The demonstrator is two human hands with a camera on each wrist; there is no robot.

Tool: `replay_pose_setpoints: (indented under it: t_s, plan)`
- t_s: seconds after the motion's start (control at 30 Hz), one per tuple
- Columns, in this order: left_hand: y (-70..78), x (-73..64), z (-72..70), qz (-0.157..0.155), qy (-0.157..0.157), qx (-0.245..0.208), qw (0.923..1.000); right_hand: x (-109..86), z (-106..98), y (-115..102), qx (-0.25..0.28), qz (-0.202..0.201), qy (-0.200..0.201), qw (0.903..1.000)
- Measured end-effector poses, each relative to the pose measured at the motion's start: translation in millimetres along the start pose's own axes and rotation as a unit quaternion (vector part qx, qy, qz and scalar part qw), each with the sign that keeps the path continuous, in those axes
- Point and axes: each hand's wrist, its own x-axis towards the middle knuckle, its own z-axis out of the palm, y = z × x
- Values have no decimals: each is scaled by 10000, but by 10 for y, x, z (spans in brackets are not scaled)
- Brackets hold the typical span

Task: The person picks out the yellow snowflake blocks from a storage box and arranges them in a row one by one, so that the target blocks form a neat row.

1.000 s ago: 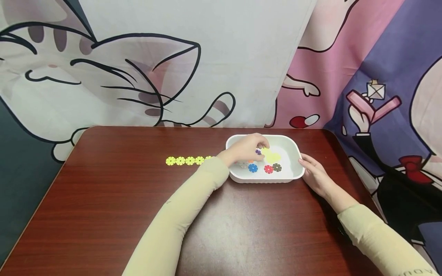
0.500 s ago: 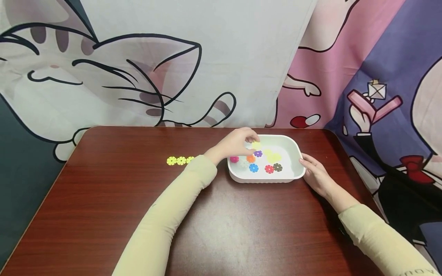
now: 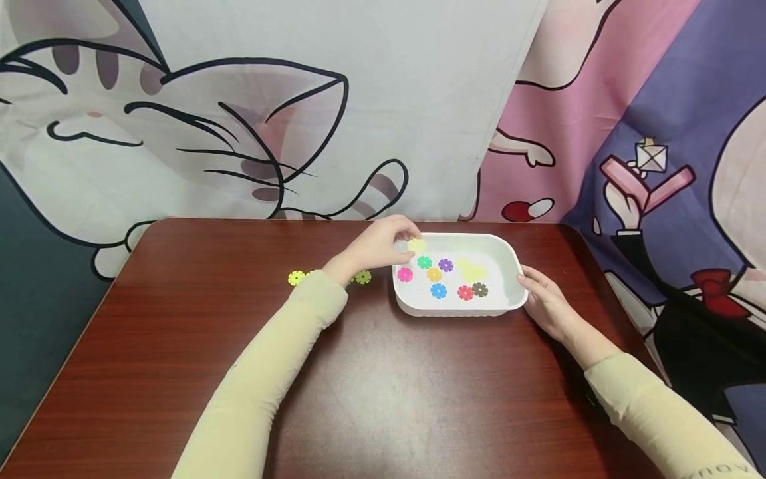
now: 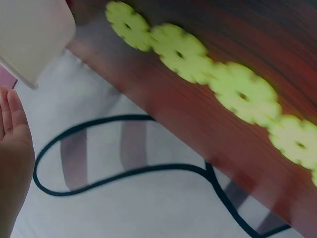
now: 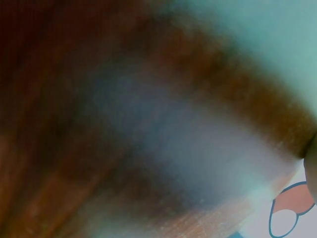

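Note:
My left hand (image 3: 377, 245) pinches a yellow flower-shaped disc (image 3: 417, 245) between thumb and fingers, over the left end of a white tray (image 3: 459, 311). With its thumb on the rim, my right hand (image 3: 549, 305) grips the tray's right end. Inside the tray lie a pink disc (image 3: 405, 275), a blue disc (image 3: 439, 291), a red disc (image 3: 465, 293) and several others of the same flower shape. A row of yellow discs (image 4: 242, 95) lies joined edge to edge on the table; in the head view my left forearm hides its middle.
The brown wooden table (image 3: 419, 392) ends at a back edge against a cartoon-printed cloth (image 3: 419, 100). The right wrist view is mostly blurred.
My left hand has moved left from the middle of the tray towards its left end, carrying the yellow disc. My right hand has stayed at the tray's right end.

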Motion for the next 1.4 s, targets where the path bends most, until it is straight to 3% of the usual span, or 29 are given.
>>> replay_pose_setpoints:
  t_s: [0.3, 0.7, 1.13, 1.4]
  plan:
    - [-194, -250, -192, 46, 399, -24, 9992, 2, 8, -16, 22, 10, 28, 10000]
    - [-506, -620, -375, -188, 847, 146, 9961, -12, 20, -26, 47, -28, 29, 10000]
    - [-799, -1014, -475, -614, 796, 320, 9944, -18, 24, -13, -41, 15, 77, 10000]
    - [-876, -1195, -555, -686, 799, 522, 9931, -19, 33, -12, -62, 4, 129, 9999]
